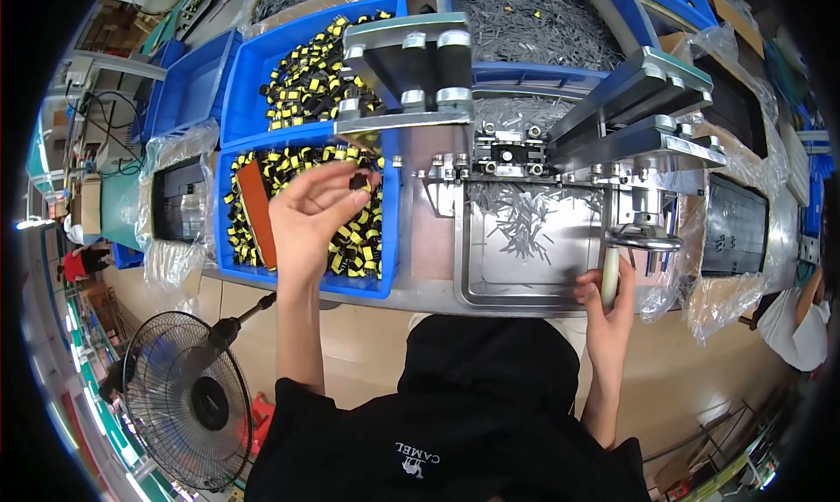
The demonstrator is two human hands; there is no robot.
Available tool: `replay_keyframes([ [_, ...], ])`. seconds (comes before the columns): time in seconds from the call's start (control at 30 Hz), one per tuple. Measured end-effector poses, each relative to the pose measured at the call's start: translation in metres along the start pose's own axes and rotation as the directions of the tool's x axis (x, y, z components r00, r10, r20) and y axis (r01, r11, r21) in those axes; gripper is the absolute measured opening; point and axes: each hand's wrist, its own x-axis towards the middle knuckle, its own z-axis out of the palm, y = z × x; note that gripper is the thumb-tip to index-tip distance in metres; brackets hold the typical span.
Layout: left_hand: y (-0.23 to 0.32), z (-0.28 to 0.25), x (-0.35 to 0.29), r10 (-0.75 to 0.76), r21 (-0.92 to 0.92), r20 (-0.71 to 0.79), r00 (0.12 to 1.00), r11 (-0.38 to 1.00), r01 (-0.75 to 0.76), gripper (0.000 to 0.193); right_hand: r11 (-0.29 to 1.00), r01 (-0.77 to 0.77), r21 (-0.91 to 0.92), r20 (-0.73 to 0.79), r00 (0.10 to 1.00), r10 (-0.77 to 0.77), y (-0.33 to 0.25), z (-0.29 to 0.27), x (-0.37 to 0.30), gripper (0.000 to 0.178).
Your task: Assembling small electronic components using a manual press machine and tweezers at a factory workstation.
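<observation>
- Head view: left hand (308,211) pinched a small black part (358,182) over the blue bin (390,239), left of centre.
- Right hand (609,302) gripped the lever (610,277), lower right.

A single head-worn fisheye camera looks steeply down, close over the steel-topped bench (437,239), which fills the upper half of the frame. The wearer's dark-clothed torso fills the lower centre; straight edges bow toward the rim.

Two bins (389,266) of small parts (302,86) stand left of the tray (477,283); a fan (188,397) stands on the floor below.
</observation>
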Motion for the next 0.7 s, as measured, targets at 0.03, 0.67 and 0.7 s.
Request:
replay_keyframes([
  [0.03, 0.004, -0.001, 0.002, 0.021, 0.003, -0.002, 1.000, 1.000, -0.021, 0.040, 1.000, -0.002, -0.002, 0.005, 1.000, 0.002, 0.000, 0.000, 0.000, 0.048],
  [0.67, 0.036, 0.016, -0.035, 0.536, 0.211, 0.184, 0.824, 0.797, -0.566, 0.039, 0.983, 0.109, -0.149, -0.067, 0.991, -0.120, 0.005, 0.000, -0.001, 0.042],
  [0.7, 0.036, 0.016, -0.036, 0.559, 0.273, 0.182, 0.809, 0.762, -0.587, 0.039, 0.983, 0.113, -0.147, -0.070, 0.990, -0.124, 0.005, -0.001, -0.001, 0.042],
])
